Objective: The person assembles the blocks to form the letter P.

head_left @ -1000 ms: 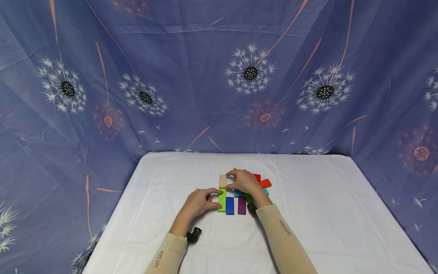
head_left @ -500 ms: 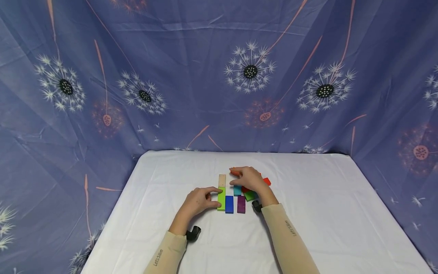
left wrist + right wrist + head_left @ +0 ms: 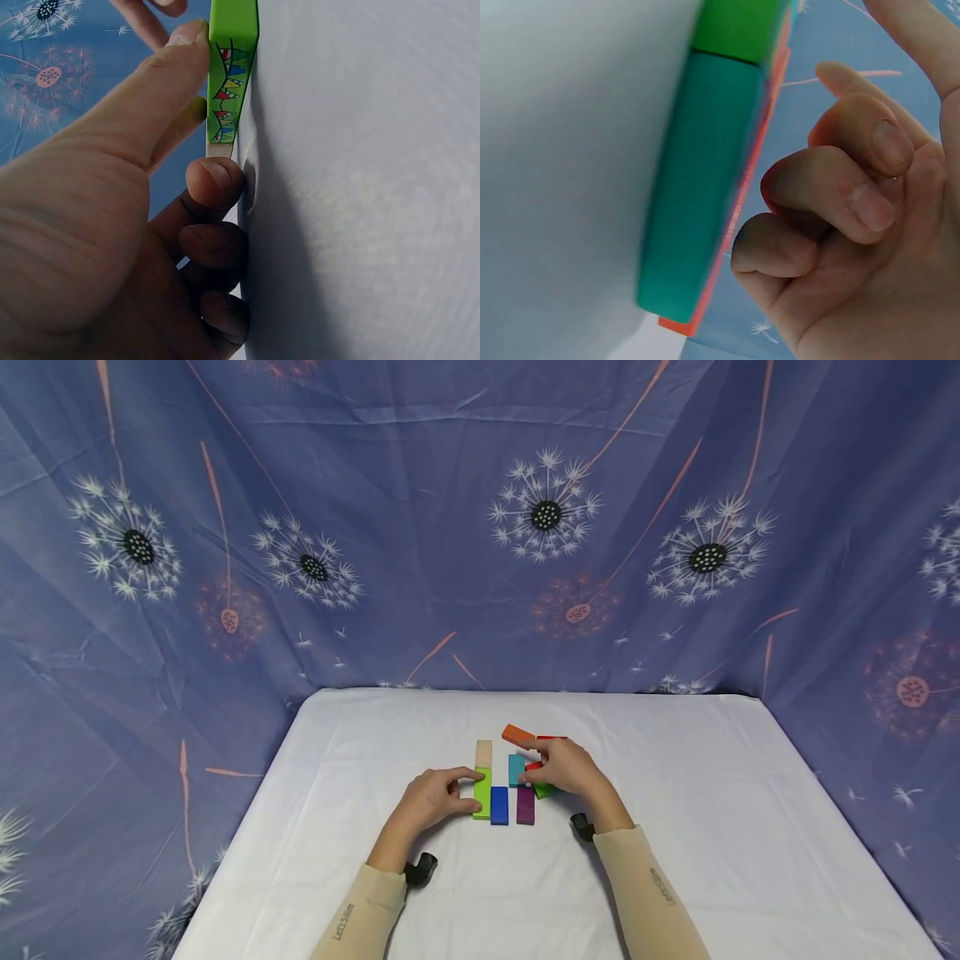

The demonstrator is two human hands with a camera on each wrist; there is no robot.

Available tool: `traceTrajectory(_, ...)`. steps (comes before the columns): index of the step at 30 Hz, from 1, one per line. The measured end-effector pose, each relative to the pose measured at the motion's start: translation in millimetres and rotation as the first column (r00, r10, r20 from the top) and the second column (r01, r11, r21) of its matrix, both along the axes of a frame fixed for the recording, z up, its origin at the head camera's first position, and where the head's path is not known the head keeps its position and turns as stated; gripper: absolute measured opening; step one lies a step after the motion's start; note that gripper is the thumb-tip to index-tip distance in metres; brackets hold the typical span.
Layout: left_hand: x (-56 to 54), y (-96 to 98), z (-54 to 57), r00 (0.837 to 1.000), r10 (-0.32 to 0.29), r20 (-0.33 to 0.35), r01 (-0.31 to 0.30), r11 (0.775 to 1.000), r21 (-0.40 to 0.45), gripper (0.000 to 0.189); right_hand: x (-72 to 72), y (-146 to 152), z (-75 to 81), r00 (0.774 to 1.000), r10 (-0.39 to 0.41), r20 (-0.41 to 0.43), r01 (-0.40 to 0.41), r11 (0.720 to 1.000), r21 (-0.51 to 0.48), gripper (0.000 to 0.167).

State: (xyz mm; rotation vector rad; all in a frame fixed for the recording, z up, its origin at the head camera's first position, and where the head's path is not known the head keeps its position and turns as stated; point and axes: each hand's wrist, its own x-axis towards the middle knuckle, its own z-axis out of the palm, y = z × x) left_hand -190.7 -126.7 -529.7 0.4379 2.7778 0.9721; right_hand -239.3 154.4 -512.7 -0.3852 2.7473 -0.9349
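Note:
My left hand (image 3: 427, 800) has thumb and index fingertips on the upper side of a lime green block (image 3: 482, 793), whose bunting print shows in the left wrist view. At the far end of that block stands a plain wooden block (image 3: 483, 753). My right hand (image 3: 570, 767) reaches over a group of blocks, thumb and index apart, with no block visibly held. Close to it are a light blue block (image 3: 517, 770), an orange block (image 3: 517, 735) and a partly covered green block (image 3: 543, 791). In the right wrist view a teal block (image 3: 697, 180) lies below the hand's curled outer fingers.
A blue block (image 3: 499, 806) lies beside the lime green one, and a purple block (image 3: 526, 806) lies to its right. Red blocks are partly hidden behind the right hand. White cloth covers the table (image 3: 375, 735); a patterned curtain (image 3: 420, 527) hangs behind it.
My right hand has let go of the wooden block and moved right, over the coloured blocks. The wooden block stays at the lime green block's far end. My left hand keeps its place.

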Motion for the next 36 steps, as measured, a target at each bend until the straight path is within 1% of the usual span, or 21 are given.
traceTrajectory(5,0.8,0.1,1.6,1.0,-0.003,0.004,0.003,1.0,-0.005,0.049,4.8,-2.1,-7.5,0.999,-0.031,-0.017,0.032,0.999,0.038,0.066)
traceTrajectory(11,1.8,0.3,0.9,1.0,0.002,-0.004,-0.002,1.0,-0.005,0.049,6.3,-6.0,-10.9,0.996,-0.059,-0.065,0.067,0.99,0.127,0.062)
traceTrajectory(19,2.3,-0.2,0.7,1.0,0.002,-0.01,-0.002,1.0,-0.006,0.049,6.8,-8.1,-11.9,0.995,-0.082,-0.064,0.093,0.979,0.184,0.062)
traceTrajectory(25,2.0,-1.0,0.6,1.0,0.001,-0.012,-0.001,1.0,-0.004,0.049,8.4,-10.5,-10.4,0.994,-0.063,-0.092,0.083,0.97,0.229,0.062)
traceTrajectory(29,1.7,-1.0,0.3,1.0,0.0,-0.016,0.0,1.0,0.001,0.049,9.7,-12.3,-6.8,0.994,-0.053,-0.091,0.075,0.965,0.251,0.064)
traceTrajectory(36,2.1,-0.3,-0.3,1.0,0.001,-0.008,-0.001,1.0,0.013,0.049,8.1,-7.4,-8.2,0.997,-0.029,-0.077,0.046,0.973,0.227,0.063)
